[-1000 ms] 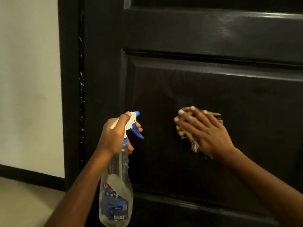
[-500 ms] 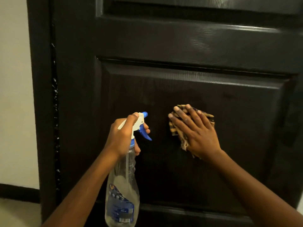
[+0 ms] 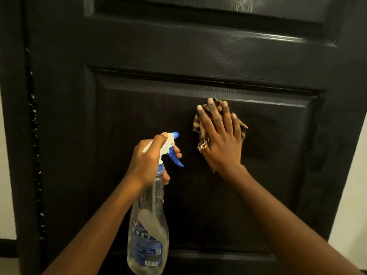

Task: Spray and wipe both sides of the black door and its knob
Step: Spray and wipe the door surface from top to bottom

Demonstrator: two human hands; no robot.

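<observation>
**Cloth pressed flat on the black door, spray bottle held beside it**

Nearest the camera, 2 bare forearms reach up from the bottom edge toward the door. The left grip is curled tight round the neck of a clear spray bottle. 1 finger lies over the top of the white spray head, and other fingertips show beside the blue trigger. The bottle hangs down from this grip with a slight tilt, and its blue label sits low on the body. The blue nozzle sits just above the left grip and points up and to the right, toward the right grip.

The right grip is up and to the right of the left one, near it but not touching. Its fingers are straight and slightly spread, not curled, and the palm presses a brown-and-cream checked cloth flat against the door. The cloth shows past the fingers on the left, at the top and on the right, and a frayed edge hangs by the left side of the palm.

Behind both grips, the black door fills most of the view. The right grip and the cloth lie on a recessed panel, just under its top edge. A glossy horizontal rail runs above the fingertips. Well left of the left grip stands the dark frame, with a seam flecked with pale chips beside it. Pale wall shows at the far right edge, and a dark skirting low at the far left.
</observation>
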